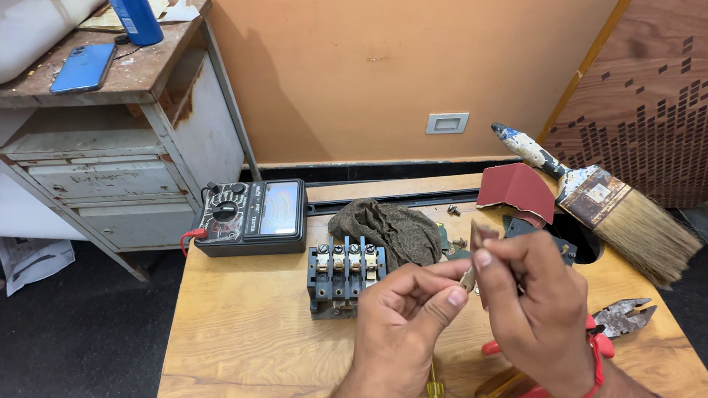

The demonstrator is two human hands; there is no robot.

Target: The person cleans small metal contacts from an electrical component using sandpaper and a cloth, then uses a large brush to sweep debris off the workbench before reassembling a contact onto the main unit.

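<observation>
The left hand [406, 310] pinched a small pale metal strip [468, 278] between thumb and forefinger, while the right hand [533, 294] closed its grip on a scrap of brown sandpaper [483, 235] pressed against that strip, both held above the wooden tabletop [247, 345]. Just behind them sat a black contactor block [345, 276], a dark rag [386, 226] and an analog multimeter [251, 216], with pliers [621, 321] and a paintbrush [619, 206] to the right. So slight a piece could likely slip from the pinch and drop among the clutter if rubbed too hard.

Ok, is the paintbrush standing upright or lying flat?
Lying flat: the paintbrush rests on its side at the wooden table's far right corner, bristles toward the edge.
</observation>
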